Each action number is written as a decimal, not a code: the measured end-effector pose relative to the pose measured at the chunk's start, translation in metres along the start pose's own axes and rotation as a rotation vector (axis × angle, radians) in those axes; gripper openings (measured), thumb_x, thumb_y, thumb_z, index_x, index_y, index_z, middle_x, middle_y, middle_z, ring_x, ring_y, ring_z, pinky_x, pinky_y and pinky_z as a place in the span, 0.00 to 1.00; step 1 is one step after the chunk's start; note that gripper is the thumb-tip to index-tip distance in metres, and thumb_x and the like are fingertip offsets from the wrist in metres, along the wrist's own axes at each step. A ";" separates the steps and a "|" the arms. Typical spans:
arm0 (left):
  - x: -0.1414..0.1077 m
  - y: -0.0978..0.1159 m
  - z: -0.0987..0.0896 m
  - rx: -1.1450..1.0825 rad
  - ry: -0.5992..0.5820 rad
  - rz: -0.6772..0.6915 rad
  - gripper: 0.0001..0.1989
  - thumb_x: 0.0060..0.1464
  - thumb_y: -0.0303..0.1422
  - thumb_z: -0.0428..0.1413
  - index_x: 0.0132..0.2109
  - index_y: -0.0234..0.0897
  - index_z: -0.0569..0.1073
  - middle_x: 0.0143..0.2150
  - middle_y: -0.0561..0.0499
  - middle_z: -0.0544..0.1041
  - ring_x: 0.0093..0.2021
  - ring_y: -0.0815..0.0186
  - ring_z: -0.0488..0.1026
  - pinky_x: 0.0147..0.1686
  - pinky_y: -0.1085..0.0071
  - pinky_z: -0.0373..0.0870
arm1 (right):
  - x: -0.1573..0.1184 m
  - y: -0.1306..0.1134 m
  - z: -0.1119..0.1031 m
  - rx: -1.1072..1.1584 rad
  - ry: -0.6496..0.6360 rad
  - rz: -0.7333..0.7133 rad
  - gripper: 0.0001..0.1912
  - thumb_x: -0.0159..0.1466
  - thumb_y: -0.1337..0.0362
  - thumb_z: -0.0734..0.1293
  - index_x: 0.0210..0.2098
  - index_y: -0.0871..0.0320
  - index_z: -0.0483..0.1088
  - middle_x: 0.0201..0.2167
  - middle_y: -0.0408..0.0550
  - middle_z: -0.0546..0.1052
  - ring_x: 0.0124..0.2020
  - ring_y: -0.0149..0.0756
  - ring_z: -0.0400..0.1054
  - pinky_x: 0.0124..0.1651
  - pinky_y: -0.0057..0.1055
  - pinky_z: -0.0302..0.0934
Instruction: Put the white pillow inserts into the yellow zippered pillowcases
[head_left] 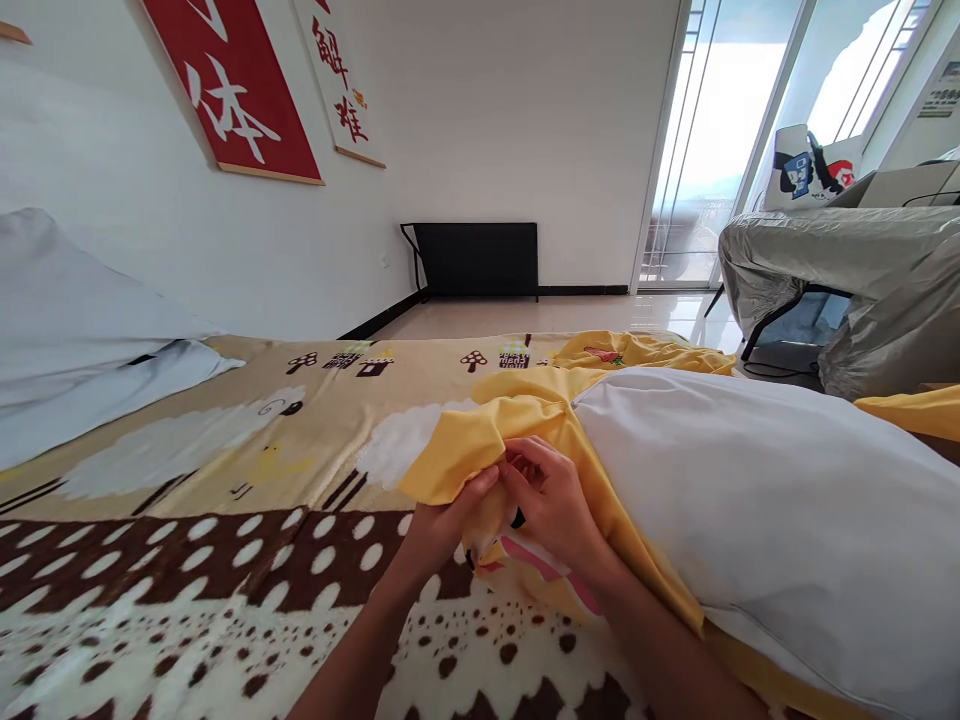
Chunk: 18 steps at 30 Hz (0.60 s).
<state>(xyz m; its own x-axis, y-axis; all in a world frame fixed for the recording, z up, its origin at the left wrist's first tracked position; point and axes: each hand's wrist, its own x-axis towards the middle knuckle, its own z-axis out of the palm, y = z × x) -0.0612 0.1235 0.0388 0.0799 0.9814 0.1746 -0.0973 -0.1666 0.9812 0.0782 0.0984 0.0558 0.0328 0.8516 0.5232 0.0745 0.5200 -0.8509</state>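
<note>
A plump white pillow (735,480) lies at the right, with a yellow pillowcase (454,450) along its left side. My left hand (469,500) is closed on a fold of the case near its bunched end. Right beside it, my right hand (551,495) pinches the same cloth, fingertips close to those of my left. A printed pattern with pink and black patches shows on the cloth under my hands. What lies between the fingertips, apart from cloth, is hidden.
Beneath everything spreads a beige and brown blanket (247,440) with sheep and dots. White cloth (82,340) is heaped at left. Crumpled yellow fabric (652,350) lies beyond the pillow. A black folded panel (476,260) leans on the far wall; a silver-covered table (840,240) stands at right.
</note>
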 end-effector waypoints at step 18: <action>-0.011 0.040 0.006 0.441 0.109 0.160 0.17 0.40 0.43 0.62 0.37 0.37 0.76 0.40 0.46 0.78 0.47 0.55 0.73 0.51 0.63 0.70 | -0.001 -0.002 0.003 0.021 0.027 0.104 0.03 0.57 0.66 0.66 0.29 0.59 0.71 0.27 0.43 0.74 0.28 0.29 0.64 0.33 0.26 0.59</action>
<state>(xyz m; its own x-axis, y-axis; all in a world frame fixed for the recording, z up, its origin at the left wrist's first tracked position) -0.0599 0.1055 0.0772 -0.0091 0.9406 0.3395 0.3319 -0.3174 0.8883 0.0752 0.0964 0.0565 0.0666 0.8991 0.4327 0.0482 0.4303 -0.9014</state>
